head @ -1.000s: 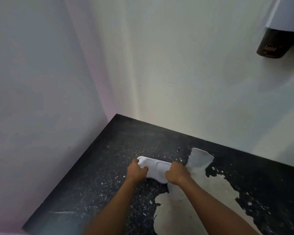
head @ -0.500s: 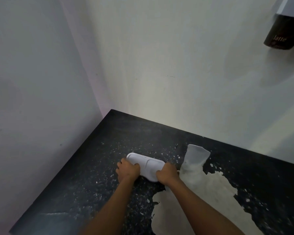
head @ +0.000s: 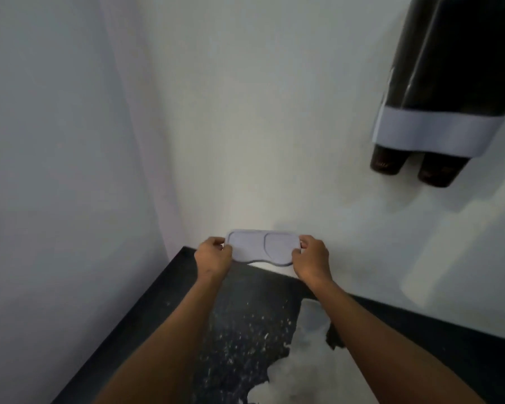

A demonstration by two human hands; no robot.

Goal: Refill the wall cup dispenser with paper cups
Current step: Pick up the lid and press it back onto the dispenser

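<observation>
Left hand (head: 213, 256) and right hand (head: 311, 259) each pinched one end of the white double lid (head: 263, 247), grip closed, held above the black worktop (head: 245, 330); wall dispenser (head: 446, 74) upper right

1. Wall dispenser (head: 449, 91) hangs upper right; two dark cups (head: 387, 163) poke out below it, w/ bare wall beneath down to the counter.
2. Left wall and back wall meet in a corner, closing off the left side.
3. Counter (head: 245, 330) bare (speckled, paint peeling), open btwn the forearms.
4. Both hands (head: 213, 255) full w/ white lid (head: 263, 247), held above the counter's back edge.
</observation>
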